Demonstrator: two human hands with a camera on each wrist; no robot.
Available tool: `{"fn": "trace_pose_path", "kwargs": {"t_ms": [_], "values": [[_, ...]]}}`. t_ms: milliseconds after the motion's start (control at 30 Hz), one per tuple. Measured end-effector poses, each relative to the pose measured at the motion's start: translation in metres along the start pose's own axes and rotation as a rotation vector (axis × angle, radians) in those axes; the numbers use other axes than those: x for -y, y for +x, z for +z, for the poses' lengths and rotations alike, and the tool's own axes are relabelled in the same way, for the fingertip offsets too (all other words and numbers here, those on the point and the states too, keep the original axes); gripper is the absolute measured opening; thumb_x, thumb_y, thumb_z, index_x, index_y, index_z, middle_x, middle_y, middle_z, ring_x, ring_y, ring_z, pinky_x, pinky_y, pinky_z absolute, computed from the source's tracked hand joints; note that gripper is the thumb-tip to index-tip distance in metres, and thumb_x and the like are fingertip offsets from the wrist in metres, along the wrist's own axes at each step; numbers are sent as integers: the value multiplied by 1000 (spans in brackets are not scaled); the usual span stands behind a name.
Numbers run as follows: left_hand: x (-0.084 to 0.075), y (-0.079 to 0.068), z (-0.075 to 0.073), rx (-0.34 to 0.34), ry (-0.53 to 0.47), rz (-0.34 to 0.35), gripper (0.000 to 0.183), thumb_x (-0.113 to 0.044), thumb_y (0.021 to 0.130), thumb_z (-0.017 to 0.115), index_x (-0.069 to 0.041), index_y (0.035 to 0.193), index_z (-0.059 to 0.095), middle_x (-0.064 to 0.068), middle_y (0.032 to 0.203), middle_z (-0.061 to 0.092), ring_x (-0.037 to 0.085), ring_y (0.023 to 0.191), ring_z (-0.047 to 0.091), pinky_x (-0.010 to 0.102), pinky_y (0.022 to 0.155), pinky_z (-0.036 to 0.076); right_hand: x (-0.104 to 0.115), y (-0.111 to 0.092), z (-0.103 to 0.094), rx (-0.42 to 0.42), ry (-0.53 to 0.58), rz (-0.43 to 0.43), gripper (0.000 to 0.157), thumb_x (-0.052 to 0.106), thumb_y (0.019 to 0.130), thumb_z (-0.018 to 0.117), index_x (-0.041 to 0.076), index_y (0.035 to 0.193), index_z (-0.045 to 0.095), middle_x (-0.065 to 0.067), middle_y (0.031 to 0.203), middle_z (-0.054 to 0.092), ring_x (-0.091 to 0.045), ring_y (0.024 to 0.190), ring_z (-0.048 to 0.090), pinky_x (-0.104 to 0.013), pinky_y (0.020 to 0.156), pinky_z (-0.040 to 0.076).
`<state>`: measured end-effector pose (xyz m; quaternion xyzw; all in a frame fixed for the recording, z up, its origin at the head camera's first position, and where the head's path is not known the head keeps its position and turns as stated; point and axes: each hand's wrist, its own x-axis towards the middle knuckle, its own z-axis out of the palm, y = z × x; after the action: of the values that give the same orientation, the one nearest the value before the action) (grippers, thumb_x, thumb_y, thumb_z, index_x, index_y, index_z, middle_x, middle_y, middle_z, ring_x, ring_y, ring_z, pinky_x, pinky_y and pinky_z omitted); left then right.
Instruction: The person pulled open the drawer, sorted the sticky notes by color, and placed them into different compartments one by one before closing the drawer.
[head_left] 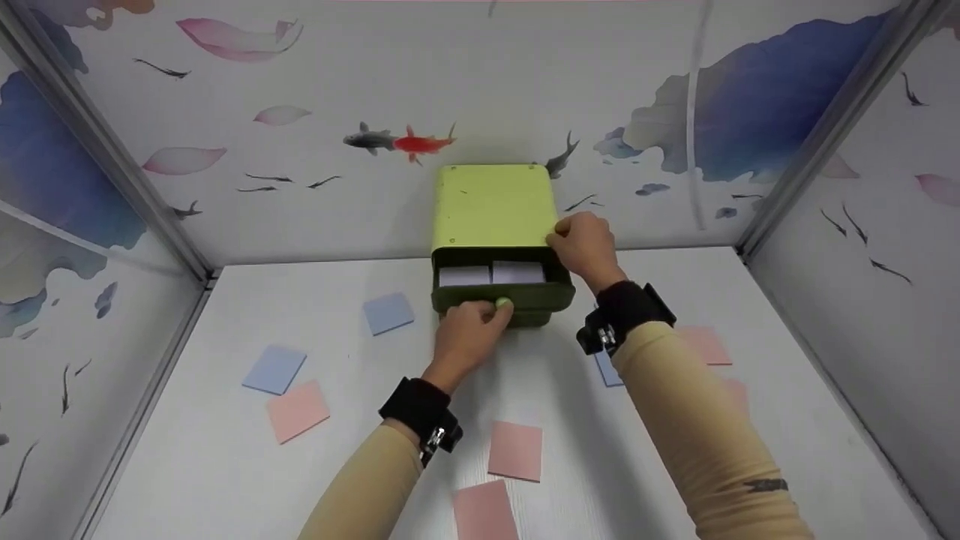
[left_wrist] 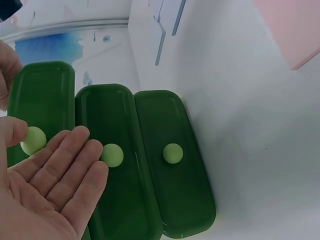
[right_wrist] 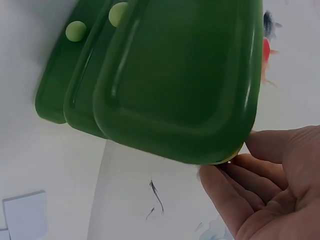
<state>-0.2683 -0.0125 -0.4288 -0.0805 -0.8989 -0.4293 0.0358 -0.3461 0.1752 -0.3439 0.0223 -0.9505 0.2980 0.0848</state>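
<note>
A small drawer cabinet with a lime-green top (head_left: 495, 206) and dark green drawers stands against the back wall. Its top drawer (head_left: 536, 298) is pulled part way out, with two pale cards (head_left: 463, 276) lying side by side inside. My left hand (head_left: 469, 334) pinches that drawer's round light-green knob (left_wrist: 33, 141) between thumb and index finger, the other fingers extended beneath. Two lower drawers, each with its own knob (left_wrist: 173, 153), look closed in the left wrist view. With thumb and fingers, my right hand (head_left: 586, 244) grips the cabinet's front right upper corner.
Blue cards (head_left: 388, 313) and pink cards (head_left: 515, 451) lie scattered on the white table (head_left: 360, 465), several on the left, in front and on the right. Part of a blue card (head_left: 609, 369) is hidden under the right wrist. Printed panels (head_left: 300, 180) enclose the table.
</note>
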Motion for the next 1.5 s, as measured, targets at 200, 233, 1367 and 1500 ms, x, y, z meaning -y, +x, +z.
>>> {"fn": "trace_pose_path", "kwargs": {"t_ms": [200, 233, 1367, 1500], "values": [[0, 7, -2, -7, 10, -21, 48, -49, 96, 51, -20, 58, 43, -7, 55, 40, 10, 51, 39, 25, 51, 30, 5, 5, 4, -1, 0, 38, 40, 19, 92, 64, 13, 57, 45, 4, 54, 36, -14, 51, 36, -29, 53, 31], [1, 7, -2, -7, 12, -25, 48, -49, 96, 51, -20, 58, 44, -7, 55, 40, 10, 51, 40, 25, 51, 30, 5, 6, 5, 1, -3, 42, 41, 19, 92, 63, 13, 57, 44, 4, 54, 35, -14, 51, 35, -28, 53, 31], [1, 25, 3, -16, -28, -32, 47, -47, 99, 48, -18, 63, 51, -4, 58, 51, 11, 53, 49, 26, 51, 37, -4, 10, 9, 170, 31, 110, 52, 28, 101, 53, 4, 145, 44, -18, 144, 51, -32, 122, 56, -46, 104, 44], [0, 31, 1, 15, -61, -69, 44, -48, 99, 48, -16, 74, 65, -3, 69, 66, 12, 61, 64, 26, 55, 45, -3, 10, 9, 175, 34, 107, 47, 28, 101, 53, 4, 141, 49, -18, 134, 59, -29, 107, 61, -44, 95, 48]]}}
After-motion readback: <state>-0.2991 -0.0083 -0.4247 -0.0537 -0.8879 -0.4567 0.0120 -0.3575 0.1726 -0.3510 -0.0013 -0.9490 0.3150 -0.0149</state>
